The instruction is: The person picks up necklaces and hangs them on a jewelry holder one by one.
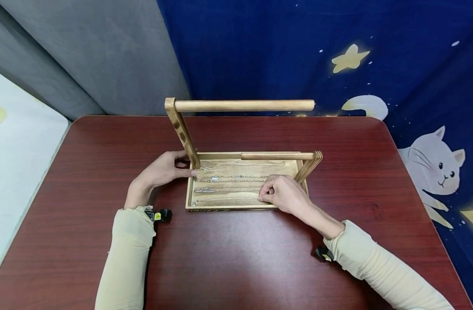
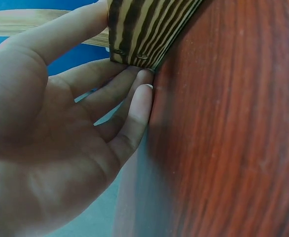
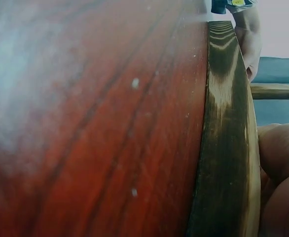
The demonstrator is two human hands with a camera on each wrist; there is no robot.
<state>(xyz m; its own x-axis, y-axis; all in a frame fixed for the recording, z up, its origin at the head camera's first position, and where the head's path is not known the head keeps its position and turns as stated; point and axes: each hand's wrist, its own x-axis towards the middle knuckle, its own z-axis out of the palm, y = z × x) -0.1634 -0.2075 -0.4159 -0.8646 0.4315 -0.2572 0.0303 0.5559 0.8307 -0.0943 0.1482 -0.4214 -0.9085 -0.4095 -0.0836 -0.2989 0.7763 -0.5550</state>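
A shallow wooden tray (image 1: 189, 193) with dark grain holds several thin silvery necklaces (image 1: 236, 176), stretched side by side along its length. At the tray's left end, my left hand (image 1: 164, 170) grips the wall beside the upright post; the left wrist view shows this hand (image 2: 55, 113) with its thumb and fingers around the striped wood (image 2: 142, 34). My right hand (image 1: 284, 193) is over the tray's right part, thumb and index finger pinched together where the lowest chain (image 1: 228, 199) ends. The pinched part is hidden by the fingers. In the right wrist view, that hand (image 3: 282, 168) shows behind the tray's wall (image 3: 226, 133).
A tall post (image 1: 183, 133) at the tray's left bears a long wooden bar (image 1: 244, 105). A shorter post (image 1: 309, 167) at the right bears a lower bar (image 1: 276, 156). Everything stands on a reddish-brown table (image 1: 236, 258), with curtains (image 1: 259, 51) behind.
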